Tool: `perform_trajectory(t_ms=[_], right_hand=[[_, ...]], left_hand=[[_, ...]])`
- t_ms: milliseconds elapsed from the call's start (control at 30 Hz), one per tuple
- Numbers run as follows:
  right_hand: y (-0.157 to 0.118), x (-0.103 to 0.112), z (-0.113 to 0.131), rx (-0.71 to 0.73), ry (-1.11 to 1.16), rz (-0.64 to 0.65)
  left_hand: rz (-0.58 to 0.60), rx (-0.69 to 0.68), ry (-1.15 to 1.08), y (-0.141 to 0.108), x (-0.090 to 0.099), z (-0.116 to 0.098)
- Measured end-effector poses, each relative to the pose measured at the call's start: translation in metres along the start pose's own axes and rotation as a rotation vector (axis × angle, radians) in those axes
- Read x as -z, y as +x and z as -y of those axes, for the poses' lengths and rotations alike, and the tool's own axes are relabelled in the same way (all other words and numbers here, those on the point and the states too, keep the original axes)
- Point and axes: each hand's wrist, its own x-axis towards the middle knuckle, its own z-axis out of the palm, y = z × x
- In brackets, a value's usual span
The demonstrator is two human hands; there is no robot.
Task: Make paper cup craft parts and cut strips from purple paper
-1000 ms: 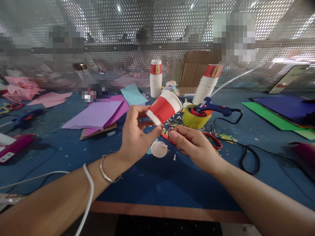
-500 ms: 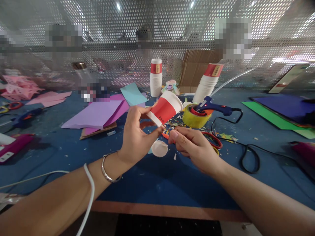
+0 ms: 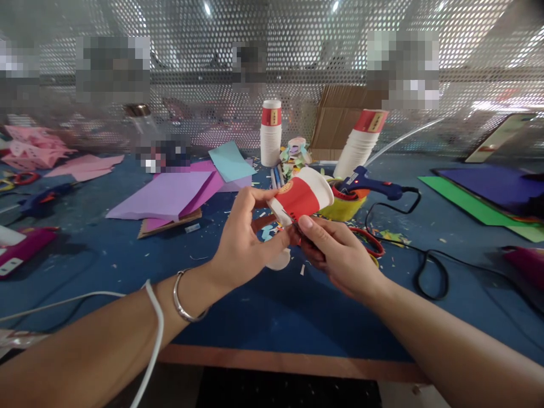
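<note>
Red-and-white paper cup (image 3: 302, 194), tilted above the bench (image 3: 272, 328), is clasped by the left hand (image 3: 242, 243). Right hand (image 3: 335, 249) is at its base; cannot tell that grip's state. Pale disc (image 3: 279, 260) below: apparently cut-out base. Visible side wall looks uncut.

The cup (image 3: 302, 195) was red and white; the worktop (image 3: 272, 317) was blue.
The cup's red band bore a round gold emblem; the stacked cups (image 3: 271, 144) were white, red-banded at the top; the tape roll (image 3: 343, 211) was yellow; the glue gun (image 3: 369, 184) was dark blue, its cord (image 3: 445, 286) black; nearby sheets were lilac (image 3: 165, 195) and green (image 3: 463, 203); the screen (image 3: 191, 34) was grey, dotted with rows of holes.
</note>
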Motion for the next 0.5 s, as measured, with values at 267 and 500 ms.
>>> perform_trajectory(t_ms=[267, 500], right_hand=[[0.001, 0.001, 0.001, -0.03, 0.051, -0.032], [0.002, 0.0, 0.003, -0.024, 0.063, -0.037]], left_hand=[[-0.069, 0.183, -0.075, 0.005, -0.004, -0.005], [-0.094, 0.239, -0.062, 0.01, 0.001, -0.005]])
